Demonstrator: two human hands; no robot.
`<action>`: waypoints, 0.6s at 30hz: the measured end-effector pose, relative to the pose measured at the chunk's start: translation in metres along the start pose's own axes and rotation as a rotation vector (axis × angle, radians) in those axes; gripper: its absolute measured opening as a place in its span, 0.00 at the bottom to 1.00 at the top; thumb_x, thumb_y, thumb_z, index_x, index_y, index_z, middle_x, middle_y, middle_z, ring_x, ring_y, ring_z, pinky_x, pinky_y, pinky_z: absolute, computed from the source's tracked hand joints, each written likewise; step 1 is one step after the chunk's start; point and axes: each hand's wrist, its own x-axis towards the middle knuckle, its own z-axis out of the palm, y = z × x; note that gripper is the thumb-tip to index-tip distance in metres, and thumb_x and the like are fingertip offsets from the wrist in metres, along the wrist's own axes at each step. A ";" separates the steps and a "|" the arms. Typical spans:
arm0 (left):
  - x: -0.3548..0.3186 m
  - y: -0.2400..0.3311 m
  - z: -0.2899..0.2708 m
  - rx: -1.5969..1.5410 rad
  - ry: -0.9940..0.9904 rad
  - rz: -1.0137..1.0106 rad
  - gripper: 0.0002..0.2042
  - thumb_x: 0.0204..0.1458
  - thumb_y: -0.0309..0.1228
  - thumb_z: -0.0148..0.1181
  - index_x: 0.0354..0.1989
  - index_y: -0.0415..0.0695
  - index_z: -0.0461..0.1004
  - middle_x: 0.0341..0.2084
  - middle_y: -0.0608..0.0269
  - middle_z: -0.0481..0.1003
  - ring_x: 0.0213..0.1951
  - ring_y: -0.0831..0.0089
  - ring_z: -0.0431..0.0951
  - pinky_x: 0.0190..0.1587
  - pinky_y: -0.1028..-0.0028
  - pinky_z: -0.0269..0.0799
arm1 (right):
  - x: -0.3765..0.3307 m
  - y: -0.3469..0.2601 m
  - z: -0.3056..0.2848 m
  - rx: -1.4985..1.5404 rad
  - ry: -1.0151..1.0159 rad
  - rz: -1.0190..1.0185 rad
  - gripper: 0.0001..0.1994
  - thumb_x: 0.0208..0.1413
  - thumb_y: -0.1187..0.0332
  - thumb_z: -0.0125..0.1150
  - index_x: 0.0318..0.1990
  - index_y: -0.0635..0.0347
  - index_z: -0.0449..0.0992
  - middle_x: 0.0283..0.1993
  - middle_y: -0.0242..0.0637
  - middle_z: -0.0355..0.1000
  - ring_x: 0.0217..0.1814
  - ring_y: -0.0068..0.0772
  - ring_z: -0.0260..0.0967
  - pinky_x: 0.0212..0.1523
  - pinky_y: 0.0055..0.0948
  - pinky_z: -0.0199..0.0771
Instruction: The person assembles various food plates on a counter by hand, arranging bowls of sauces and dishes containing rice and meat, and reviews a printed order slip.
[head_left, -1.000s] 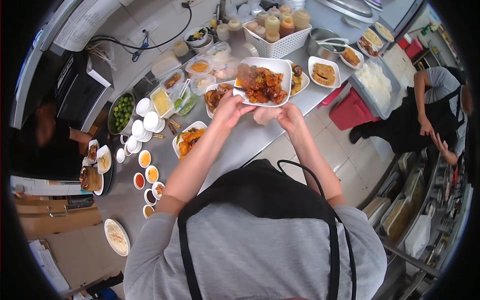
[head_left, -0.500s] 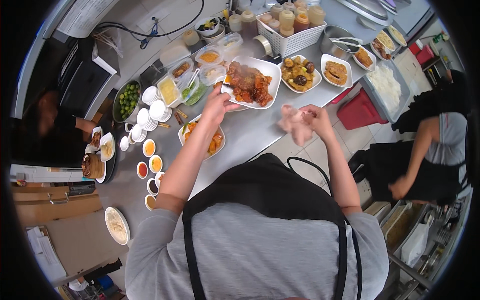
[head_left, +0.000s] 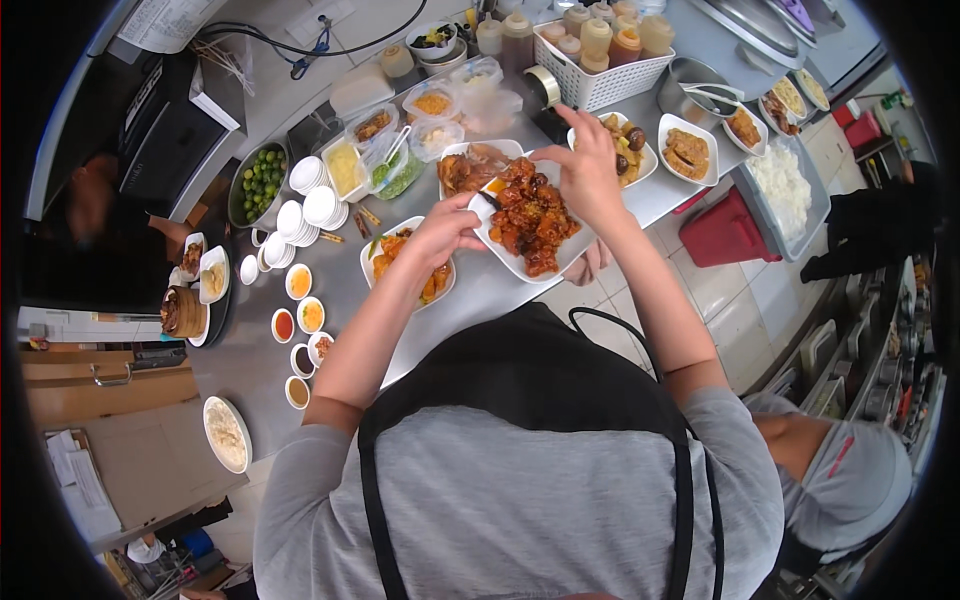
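My left hand [head_left: 447, 238] grips the left rim of a white square plate [head_left: 568, 263] piled with glazed, dark red-brown chunks of meat [head_left: 535, 215]. The plate is held above the counter's front edge, tilted slightly. At its far right rim is my right hand [head_left: 590, 180], thumb by the rim and fingers pointing away. A pinkish cloth [head_left: 590, 262] hangs below that hand, partly hidden by the plate; the fingers around it are mostly out of sight. Behind the held plate stands a dish of browned meat [head_left: 470, 172]. Left of it, a dish of orange food [head_left: 408, 262] is partly covered by my left hand.
Stacked white saucers [head_left: 320, 205], small sauce cups [head_left: 298, 281] and a bowl of green citrus [head_left: 262, 185] line the left side. A white basket of squeeze bottles [head_left: 605, 80] stands at the back. More dishes [head_left: 688, 152] sit right. A co-worker [head_left: 850, 470] is close at right.
The plate has come nearer and to the right in my left hand. My right hand has moved up and left to its rim with the cloth. The co-worker has moved nearer.
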 end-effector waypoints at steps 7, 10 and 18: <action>0.002 -0.010 0.001 -0.021 0.038 -0.037 0.17 0.42 0.22 0.46 0.44 0.37 0.65 0.35 0.58 0.72 0.33 0.71 0.75 0.34 0.71 0.75 | 0.007 0.004 0.017 -0.014 -0.196 -0.057 0.16 0.31 0.83 0.52 0.25 0.46 0.78 0.59 0.36 0.54 0.60 0.48 0.48 0.57 0.46 0.48; 0.004 -0.014 -0.002 -0.056 0.045 -0.051 0.17 0.42 0.21 0.46 0.44 0.37 0.66 0.35 0.57 0.71 0.33 0.70 0.75 0.33 0.71 0.75 | 0.011 0.003 0.019 -0.025 -0.276 -0.056 0.16 0.31 0.82 0.52 0.26 0.46 0.78 0.59 0.36 0.54 0.60 0.47 0.48 0.57 0.45 0.47; -0.005 -0.008 -0.014 -0.063 0.016 0.029 0.19 0.43 0.21 0.45 0.48 0.36 0.62 0.38 0.56 0.71 0.35 0.68 0.75 0.35 0.70 0.76 | -0.022 0.042 0.005 0.338 -0.042 0.227 0.07 0.42 0.72 0.54 0.32 0.55 0.74 0.45 0.43 0.63 0.48 0.44 0.61 0.46 0.33 0.65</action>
